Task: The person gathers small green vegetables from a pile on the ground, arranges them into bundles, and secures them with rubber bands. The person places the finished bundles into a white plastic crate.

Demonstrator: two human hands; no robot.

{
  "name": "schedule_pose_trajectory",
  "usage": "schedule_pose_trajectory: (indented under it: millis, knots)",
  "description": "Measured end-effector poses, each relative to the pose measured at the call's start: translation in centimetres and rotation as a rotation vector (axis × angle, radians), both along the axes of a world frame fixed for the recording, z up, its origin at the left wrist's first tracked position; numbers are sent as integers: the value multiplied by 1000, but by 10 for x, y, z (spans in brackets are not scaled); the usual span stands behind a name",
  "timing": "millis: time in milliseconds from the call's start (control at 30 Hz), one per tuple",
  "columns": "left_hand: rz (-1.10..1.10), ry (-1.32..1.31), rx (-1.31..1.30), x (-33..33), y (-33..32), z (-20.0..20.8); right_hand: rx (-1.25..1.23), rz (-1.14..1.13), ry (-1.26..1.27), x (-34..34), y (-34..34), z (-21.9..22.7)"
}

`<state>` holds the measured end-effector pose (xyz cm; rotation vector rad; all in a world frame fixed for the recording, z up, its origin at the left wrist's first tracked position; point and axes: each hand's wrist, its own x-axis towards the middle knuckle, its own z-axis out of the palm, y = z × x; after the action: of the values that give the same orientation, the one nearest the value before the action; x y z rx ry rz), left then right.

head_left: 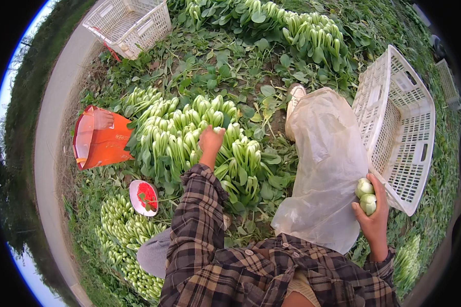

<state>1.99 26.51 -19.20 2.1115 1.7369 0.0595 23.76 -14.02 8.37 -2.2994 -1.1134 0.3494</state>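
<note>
A broad pile of bok choy (171, 133) lies before me, pale stem ends up and leaves trailing. My left hand (210, 140) reaches into the middle of it, fingers curled down around a bok choy; the fingertips are partly hidden. At the right, my right hand (372, 204) is closed around two bok choy heads (366, 196), one above the other, their pale bases showing. That hand is beside a translucent plastic sheet (327, 169) covering my right leg, and near the edge of a tilted white plastic crate (405, 130).
Another white crate (130, 30) stands at the far left. An orange bag (106, 138) and a pale bowl of red ties (144, 198) lie left of the pile. More bok choy rows lie far ahead (312, 33) and near left (123, 240). A paved path (54, 112) runs along the left.
</note>
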Motion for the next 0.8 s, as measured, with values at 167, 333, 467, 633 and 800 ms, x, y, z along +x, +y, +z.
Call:
schedule_pose_trajectory:
  millis: [167, 333, 467, 633, 800]
  knots:
    - [4, 57, -76, 5, 9, -7, -8, -161, 174, -8, 0, 1]
    - [37, -704, -187, -36, 11, 28, -74, -132, 109, -7, -9, -2]
    - [-86, -1030, -282, -37, -14, 113, -9, -56, -5, -2, -10, -13]
    - [-431, -1208, -768, 26, -100, 245, 81, -47, 180, 22, -20, -11]
    - [-524, -1071, -1235, 97, -226, 245, 30, 146, 309, 36, -9, 12]
